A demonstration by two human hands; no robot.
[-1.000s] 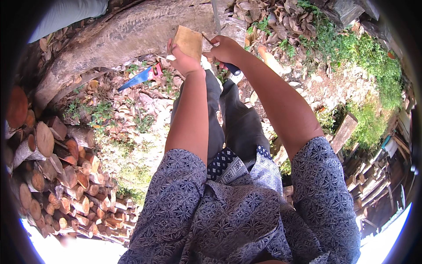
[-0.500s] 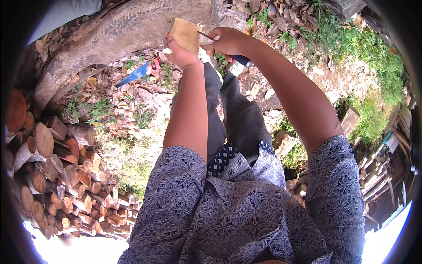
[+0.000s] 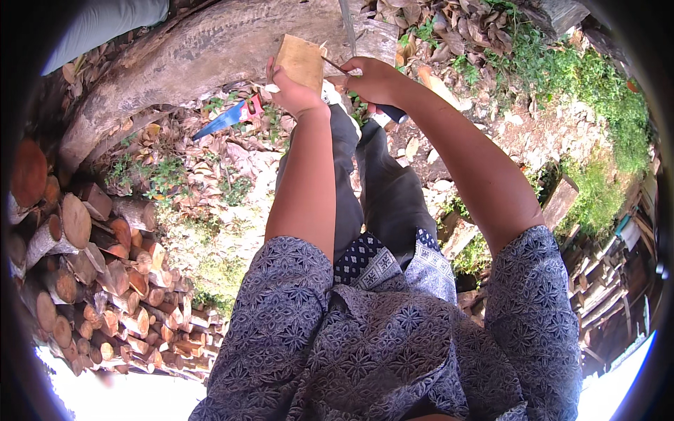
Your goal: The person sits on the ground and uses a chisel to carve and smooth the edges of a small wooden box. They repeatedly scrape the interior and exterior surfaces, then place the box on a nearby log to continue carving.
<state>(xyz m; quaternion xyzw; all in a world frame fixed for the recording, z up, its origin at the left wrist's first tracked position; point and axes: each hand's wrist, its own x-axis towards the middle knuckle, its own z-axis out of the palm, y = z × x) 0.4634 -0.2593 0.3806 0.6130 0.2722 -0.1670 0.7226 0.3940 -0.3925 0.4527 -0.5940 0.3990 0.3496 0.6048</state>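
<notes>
My left hand is closed around the side and lower edge of a squared, pale yellow wooden block, held up beyond my knees. A thin curl of shaving sticks out at the block's right edge. In my right hand is a knife with a narrow dark blade. Its tip meets or lies very near the block's right edge; exact contact is too small to tell. The knife's dark blue handle shows below my fist.
A blue-bladed saw with a red handle lies on leaf litter, left of my legs. Beyond the block stretches a large weathered log. Cut firewood is stacked at left. Green plants and split wood are at right.
The whole view has shifted slightly, with hands and background moving a little down and right in the picture. Both hands keep their hold, and the blade stays by the block's right edge.
</notes>
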